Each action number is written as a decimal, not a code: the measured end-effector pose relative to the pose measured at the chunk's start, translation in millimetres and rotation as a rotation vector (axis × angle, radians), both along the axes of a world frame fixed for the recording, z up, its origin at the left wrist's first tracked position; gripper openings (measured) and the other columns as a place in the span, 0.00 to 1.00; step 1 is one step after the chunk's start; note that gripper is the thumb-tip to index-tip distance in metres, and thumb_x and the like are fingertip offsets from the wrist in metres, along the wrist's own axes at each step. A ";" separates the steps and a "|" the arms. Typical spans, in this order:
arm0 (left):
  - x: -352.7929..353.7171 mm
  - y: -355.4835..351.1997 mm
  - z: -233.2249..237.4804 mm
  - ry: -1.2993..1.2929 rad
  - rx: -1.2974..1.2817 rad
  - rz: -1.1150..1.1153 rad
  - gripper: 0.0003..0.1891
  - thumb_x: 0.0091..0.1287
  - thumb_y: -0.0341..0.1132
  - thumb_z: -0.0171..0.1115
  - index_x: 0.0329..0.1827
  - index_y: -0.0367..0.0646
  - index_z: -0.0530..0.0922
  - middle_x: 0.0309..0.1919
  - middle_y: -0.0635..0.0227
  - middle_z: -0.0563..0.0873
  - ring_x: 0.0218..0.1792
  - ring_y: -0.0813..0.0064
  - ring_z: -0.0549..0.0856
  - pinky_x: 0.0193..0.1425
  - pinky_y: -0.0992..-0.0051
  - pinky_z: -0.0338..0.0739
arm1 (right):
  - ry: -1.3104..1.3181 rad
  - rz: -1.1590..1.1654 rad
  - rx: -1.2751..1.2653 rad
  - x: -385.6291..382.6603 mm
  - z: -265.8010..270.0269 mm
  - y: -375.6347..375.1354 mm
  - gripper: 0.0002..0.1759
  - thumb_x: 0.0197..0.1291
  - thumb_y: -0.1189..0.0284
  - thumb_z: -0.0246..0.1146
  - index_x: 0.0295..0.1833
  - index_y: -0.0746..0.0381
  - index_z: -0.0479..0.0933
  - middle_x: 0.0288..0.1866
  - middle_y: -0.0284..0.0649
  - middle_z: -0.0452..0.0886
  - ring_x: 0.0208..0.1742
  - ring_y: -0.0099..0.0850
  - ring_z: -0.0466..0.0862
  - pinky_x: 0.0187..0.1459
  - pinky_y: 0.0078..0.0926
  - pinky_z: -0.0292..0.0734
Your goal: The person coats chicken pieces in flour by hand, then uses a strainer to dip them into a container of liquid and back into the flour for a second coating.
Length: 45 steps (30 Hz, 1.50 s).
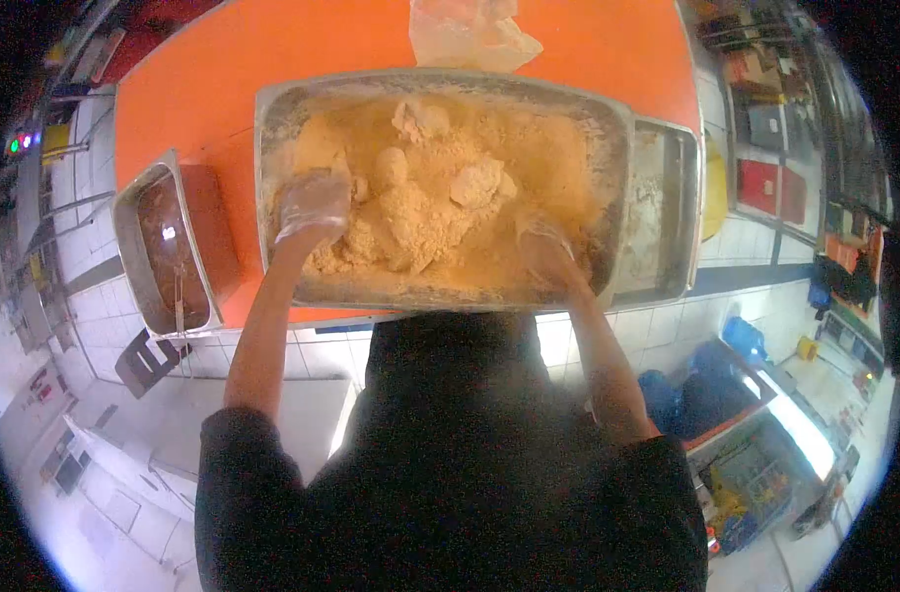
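Observation:
A deep metal tray (450,302) holds orange-tan breading flour (558,138) with several coated, lumpy pieces in it, which look like chicken. My left hand (315,202), in a thin clear flour-dusted glove, is down in the flour at the tray's left side, beside coated pieces. Its fingertips are hidden by the hand and flour. Toward the right, my right hand (546,247) also reaches into the flour, and its fingers are largely buried. One coated piece (477,185) lies between the hands, nearer the right. Another coated piece (420,118) rests near the far rim.
The tray stands on an orange table (302,39). A smaller metal pan (164,247) with dark liquid sits at the left, a metal container (657,207) adjoins the tray's right side. A crumpled clear plastic bag (469,35) lies beyond the far rim.

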<state>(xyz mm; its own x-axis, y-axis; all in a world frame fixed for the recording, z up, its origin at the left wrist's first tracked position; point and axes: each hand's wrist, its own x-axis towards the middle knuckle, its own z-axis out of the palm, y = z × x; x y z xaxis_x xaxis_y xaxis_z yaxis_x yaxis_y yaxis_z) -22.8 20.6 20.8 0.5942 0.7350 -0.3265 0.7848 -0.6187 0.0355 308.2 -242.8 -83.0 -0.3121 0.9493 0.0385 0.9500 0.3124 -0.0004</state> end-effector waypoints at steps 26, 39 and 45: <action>43.2 23.3 -78.2 -0.959 -1.048 0.655 0.27 0.64 0.44 0.55 0.64 0.41 0.66 0.58 0.63 0.75 0.55 0.70 0.75 0.61 0.73 0.67 | 1.061 -0.204 -0.178 -92.1 146.3 129.8 0.15 0.51 0.69 0.54 0.44 0.61 0.77 0.46 0.46 0.80 0.49 0.40 0.78 0.50 0.38 0.73; -22.9 -50.0 -42.3 -0.556 -0.477 0.544 0.23 0.69 0.41 0.47 0.66 0.45 0.65 0.59 0.59 0.74 0.57 0.66 0.74 0.60 0.70 0.68 | 0.253 -0.160 -0.392 -93.4 80.4 91.1 0.10 0.50 0.71 0.53 0.24 0.61 0.77 0.32 0.47 0.81 0.35 0.41 0.82 0.36 0.40 0.75; 30.5 -72.4 -8.7 -1.207 -1.147 1.262 0.26 0.71 0.51 0.43 0.64 0.43 0.67 0.56 0.60 0.74 0.54 0.69 0.75 0.58 0.71 0.70 | 0.417 -0.157 -0.226 -94.4 37.6 81.0 0.12 0.48 0.74 0.58 0.41 0.64 0.75 0.38 0.47 0.78 0.44 0.40 0.78 0.48 0.39 0.71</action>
<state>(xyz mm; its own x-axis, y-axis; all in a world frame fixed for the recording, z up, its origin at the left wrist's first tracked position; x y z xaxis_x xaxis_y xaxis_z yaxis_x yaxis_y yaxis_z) 7.7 -51.9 12.1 0.2623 0.6108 -0.7471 -0.0391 0.7803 0.6242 213.8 -161.8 -45.4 -0.1665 0.9826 -0.0824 0.8900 0.1138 -0.4415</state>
